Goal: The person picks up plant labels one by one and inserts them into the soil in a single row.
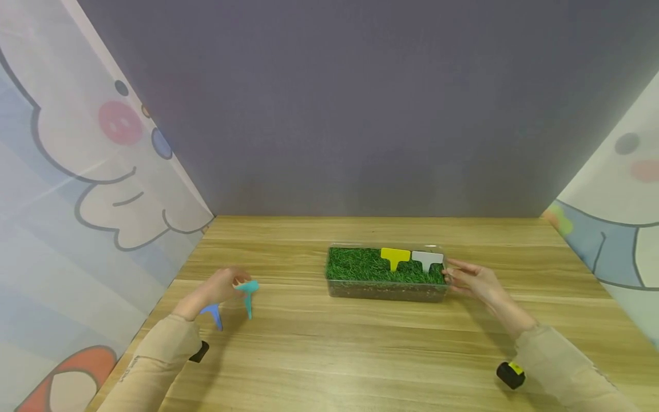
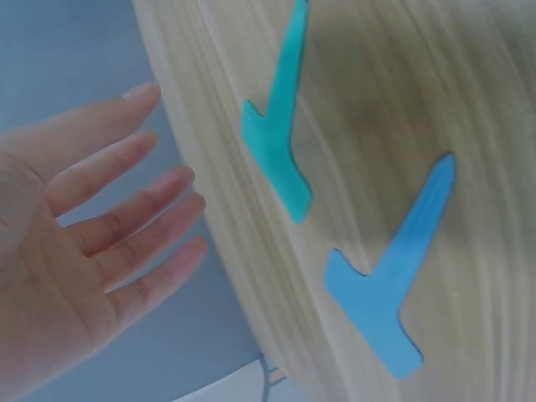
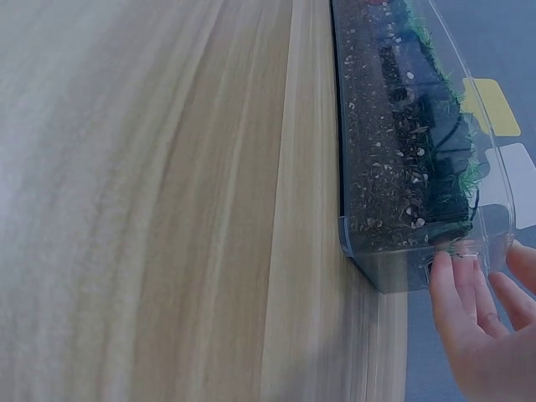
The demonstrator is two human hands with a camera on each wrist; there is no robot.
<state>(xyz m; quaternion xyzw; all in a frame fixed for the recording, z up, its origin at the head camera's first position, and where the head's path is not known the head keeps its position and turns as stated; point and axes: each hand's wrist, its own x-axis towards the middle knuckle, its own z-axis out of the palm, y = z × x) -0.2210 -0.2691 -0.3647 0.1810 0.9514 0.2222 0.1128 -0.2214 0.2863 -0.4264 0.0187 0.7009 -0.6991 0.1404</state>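
Observation:
My left hand [image 1: 225, 284] hovers beside a teal T-shaped plant label [image 1: 249, 294], fingers spread and apart from it in the left wrist view. A blue plant label [image 2: 385, 285] lies flat on the wood close by. On the right, my right hand [image 1: 479, 282] touches the short end of a clear plastic planter box [image 1: 388, 292] with its fingertips. The box holds dark soil [image 3: 381, 151] under green grass [image 1: 355, 263]. A yellow plant label [image 1: 395, 256] and a white plant label [image 1: 427, 258] stand upright in the grass, towards the right end.
A wooden table [image 1: 319, 355] carries everything. Behind it rises a grey panel [image 1: 360, 114], and cartoon-printed sheets [image 1: 62, 171] hang at both sides. Each wrist has a small black device [image 1: 511, 375] near the cuff.

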